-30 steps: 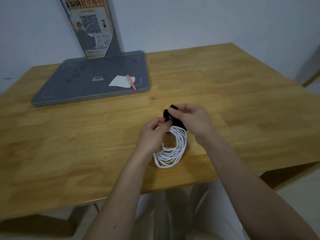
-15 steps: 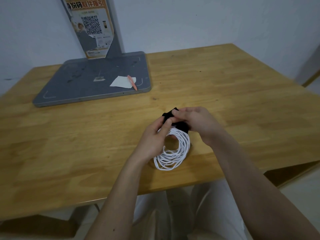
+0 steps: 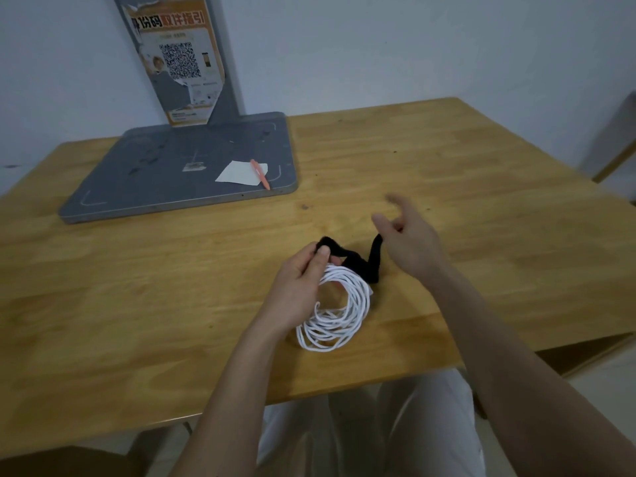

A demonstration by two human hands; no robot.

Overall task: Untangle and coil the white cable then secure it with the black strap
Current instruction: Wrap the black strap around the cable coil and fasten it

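The white cable (image 3: pixel 344 315) is wound into a loose coil that rests on the wooden table (image 3: pixel 481 218) near its front edge. My left hand (image 3: pixel 299 287) grips the top of the coil and pinches one end of the black strap (image 3: pixel 358 263) against it. The strap runs across the top of the coil, then rises to my right hand (image 3: pixel 409 242), which holds its other end up and to the right. That hand's index finger is stretched out and blurred. The strap hangs slack in a zigzag between my hands.
A grey stand base (image 3: pixel 172 173) lies at the back left, carrying a white paper slip (image 3: pixel 241 172) and an orange pen (image 3: pixel 260 173). Its post holds a poster (image 3: pixel 179 60) with a QR code. White walls close the back and right.
My right hand has drawn away from the left, up and to the right, pulling the bunched strap out into a long strip. The left hand stays on the coil.
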